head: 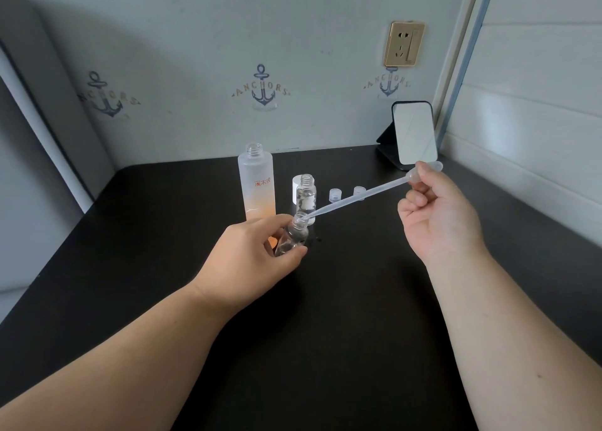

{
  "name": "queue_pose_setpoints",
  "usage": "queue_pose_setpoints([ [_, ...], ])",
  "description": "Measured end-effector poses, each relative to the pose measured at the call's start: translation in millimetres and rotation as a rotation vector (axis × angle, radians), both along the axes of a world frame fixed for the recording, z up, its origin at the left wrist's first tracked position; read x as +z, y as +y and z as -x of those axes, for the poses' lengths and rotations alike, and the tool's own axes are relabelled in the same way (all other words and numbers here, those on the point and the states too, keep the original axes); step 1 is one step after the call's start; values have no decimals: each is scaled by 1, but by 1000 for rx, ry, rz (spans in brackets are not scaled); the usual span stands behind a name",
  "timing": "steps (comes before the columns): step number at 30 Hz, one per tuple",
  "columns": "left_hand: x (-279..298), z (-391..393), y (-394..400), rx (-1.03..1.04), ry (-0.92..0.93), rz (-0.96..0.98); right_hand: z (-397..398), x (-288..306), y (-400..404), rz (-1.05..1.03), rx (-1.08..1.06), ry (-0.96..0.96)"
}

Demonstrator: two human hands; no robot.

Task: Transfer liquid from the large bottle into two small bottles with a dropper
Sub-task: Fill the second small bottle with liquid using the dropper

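The large frosted bottle (257, 183), orange toward its base, stands uncapped at the middle back of the black table (342, 333). My left hand (254, 251) grips a small clear bottle (293, 235) tilted to the right, its mouth open. My right hand (436, 215) pinches the bulb of a long translucent dropper (361, 196); its tip rests at the tilted bottle's mouth. A second small clear bottle (307, 199) stands upright just behind, uncapped, partly hiding a white cap (297, 187).
Two small clear caps (334, 194) (359, 192) sit on the table right of the bottles. A standing mirror (413, 135) on a dark stand is at the back right, near the wall. A gold socket (404, 43) is on the wall.
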State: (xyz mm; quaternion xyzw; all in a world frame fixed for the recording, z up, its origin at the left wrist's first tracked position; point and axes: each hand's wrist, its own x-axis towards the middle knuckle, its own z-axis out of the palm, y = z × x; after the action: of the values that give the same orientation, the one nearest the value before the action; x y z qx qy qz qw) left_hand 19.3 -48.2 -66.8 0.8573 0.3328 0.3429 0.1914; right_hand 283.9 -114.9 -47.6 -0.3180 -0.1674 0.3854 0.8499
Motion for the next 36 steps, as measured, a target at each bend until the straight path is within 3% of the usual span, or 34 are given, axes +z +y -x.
queue_pose_setpoints([
  [6,-1,0,2,1,12,7,0,1,-3,12,-3,-48],
  [12,-1,-2,2,14,42,62,0,1,-2,21,-28,70],
  [21,-1,-2,3,-4,80,111,0,-1,-1,23,-2,89],
  [26,2,3,-1,37,-208,101,0,-1,-1,25,4,103],
  [30,3,8,5,242,-431,54,1,-1,-2,25,10,110],
  [32,1,7,13,327,-465,81,1,-2,-2,31,9,104],
  [36,-6,4,27,238,-407,278,1,-2,-1,47,12,93],
])
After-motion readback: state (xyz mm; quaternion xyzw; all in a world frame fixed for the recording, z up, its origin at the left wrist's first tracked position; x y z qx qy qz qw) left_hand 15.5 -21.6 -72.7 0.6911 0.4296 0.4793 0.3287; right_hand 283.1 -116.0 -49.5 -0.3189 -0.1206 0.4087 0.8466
